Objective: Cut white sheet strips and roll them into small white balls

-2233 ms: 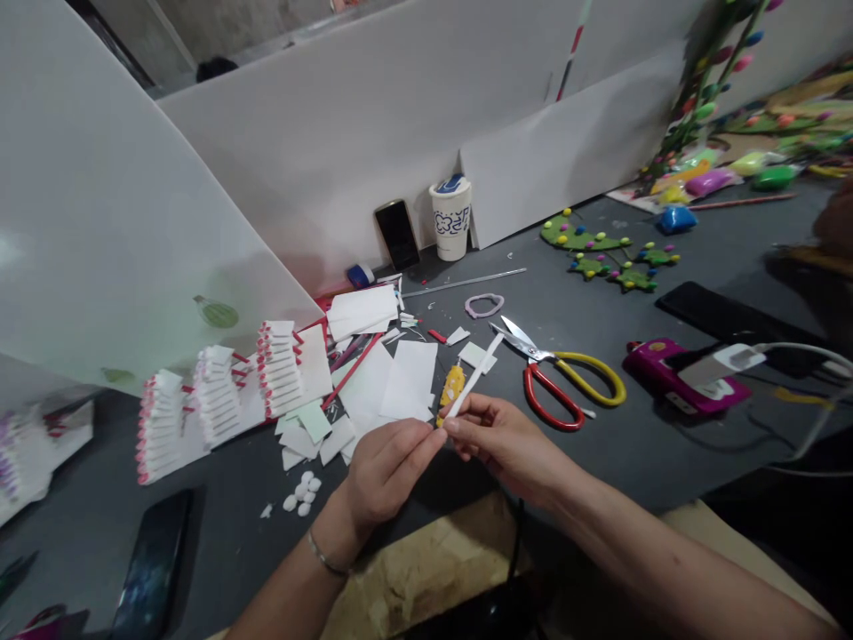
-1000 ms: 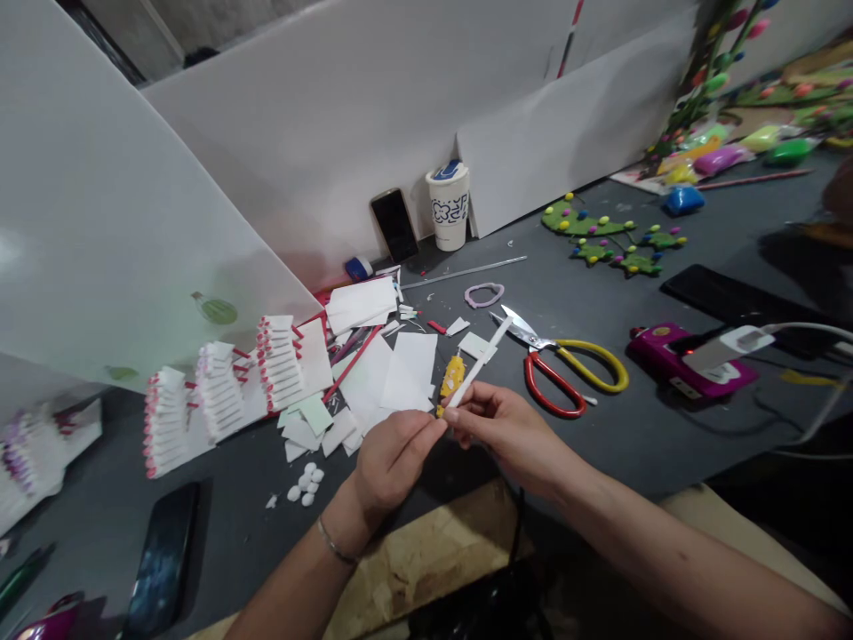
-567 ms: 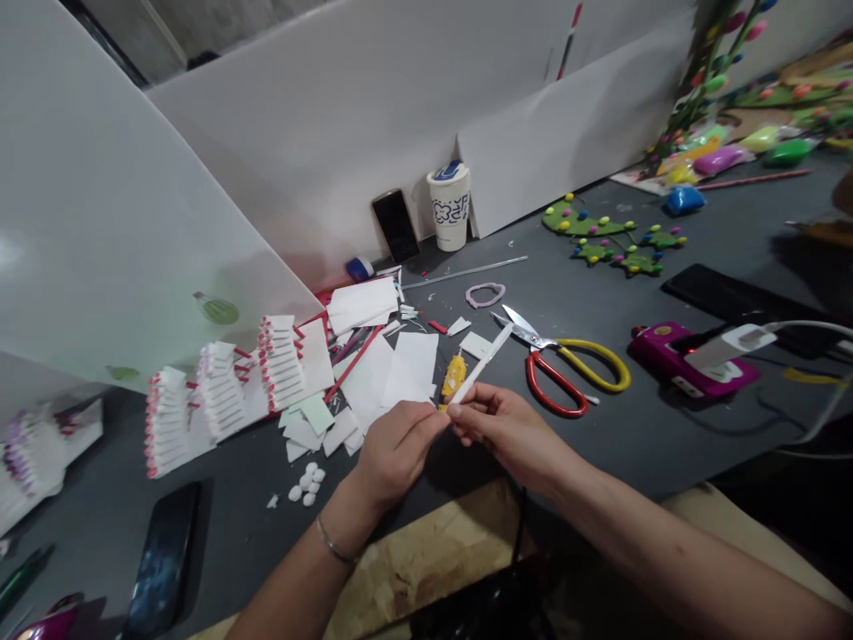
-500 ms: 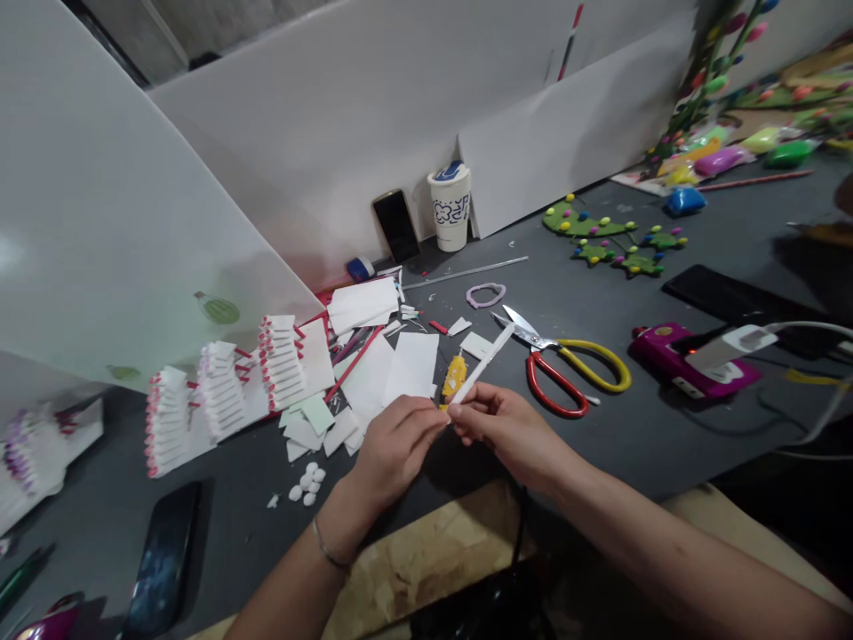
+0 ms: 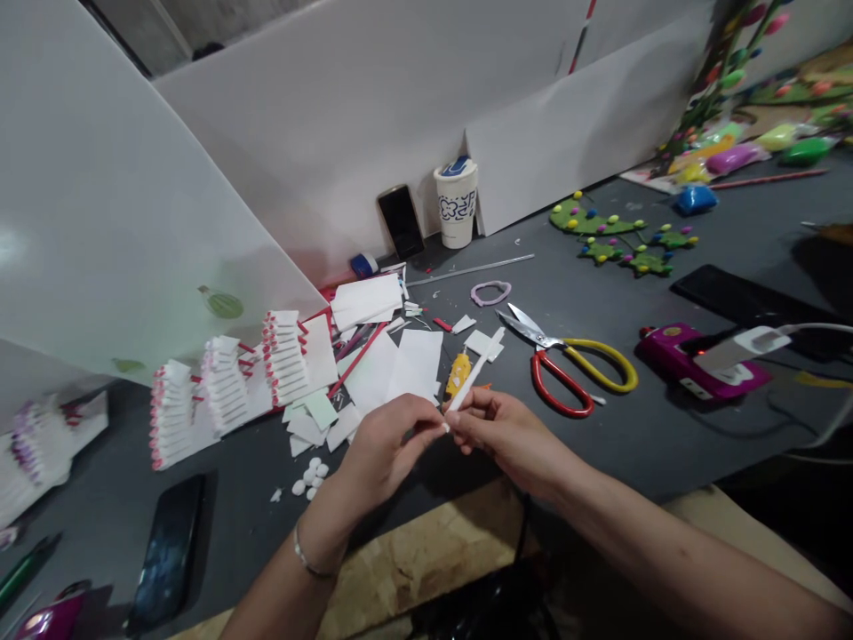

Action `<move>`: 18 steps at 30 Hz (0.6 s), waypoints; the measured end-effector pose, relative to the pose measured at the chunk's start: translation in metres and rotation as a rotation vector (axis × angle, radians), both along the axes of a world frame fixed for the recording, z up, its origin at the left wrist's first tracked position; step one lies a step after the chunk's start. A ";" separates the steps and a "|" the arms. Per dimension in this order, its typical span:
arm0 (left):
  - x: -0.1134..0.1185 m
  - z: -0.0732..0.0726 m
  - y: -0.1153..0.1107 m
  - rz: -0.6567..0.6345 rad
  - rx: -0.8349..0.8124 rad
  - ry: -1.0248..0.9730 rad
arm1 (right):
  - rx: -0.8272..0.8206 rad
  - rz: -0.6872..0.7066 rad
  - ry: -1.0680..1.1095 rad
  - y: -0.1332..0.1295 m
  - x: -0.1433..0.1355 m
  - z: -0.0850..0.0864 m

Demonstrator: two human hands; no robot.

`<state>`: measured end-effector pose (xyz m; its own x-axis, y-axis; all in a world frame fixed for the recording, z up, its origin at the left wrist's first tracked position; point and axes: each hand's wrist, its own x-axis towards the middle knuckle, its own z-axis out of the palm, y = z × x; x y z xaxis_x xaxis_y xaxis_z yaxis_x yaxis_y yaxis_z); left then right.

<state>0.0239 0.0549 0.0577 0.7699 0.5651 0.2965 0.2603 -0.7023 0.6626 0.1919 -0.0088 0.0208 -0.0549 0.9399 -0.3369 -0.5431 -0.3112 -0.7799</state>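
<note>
My right hand is closed around the lower part of a slim white stick, which looks like rolled paper and points up and away from me. My left hand pinches at the stick's near end, thumb and forefinger meeting on a tiny white tip. Just beyond the fingers lies a yellow tool, partly hidden, possibly a glue gun. Scissors with one red and one yellow handle lie with blades parted, right of the stick. White paper pieces are spread left of it.
Rows of white sticks with red tips stand at the left. Small white balls and a dark phone are nearer. A paper cup stands behind. A purple power block with cables is at the right.
The white stick has tilted slightly more upright and its far tip has shifted left. My left fingers have arched, with a gap showing between thumb and forefinger. The view has shifted slightly.
</note>
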 end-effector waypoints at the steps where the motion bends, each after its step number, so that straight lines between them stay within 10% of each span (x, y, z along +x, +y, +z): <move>1: 0.000 0.000 -0.001 0.019 0.002 -0.010 | -0.006 0.003 0.008 0.000 0.000 0.001; 18: -0.001 -0.007 -0.002 -0.078 0.312 0.008 | -0.025 0.010 0.019 0.001 0.007 0.009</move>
<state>0.0228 0.0529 0.0512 0.8101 0.3874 0.4401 0.2021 -0.8891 0.4106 0.1984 -0.0081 0.0299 -0.0712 0.9308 -0.3586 -0.5541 -0.3358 -0.7617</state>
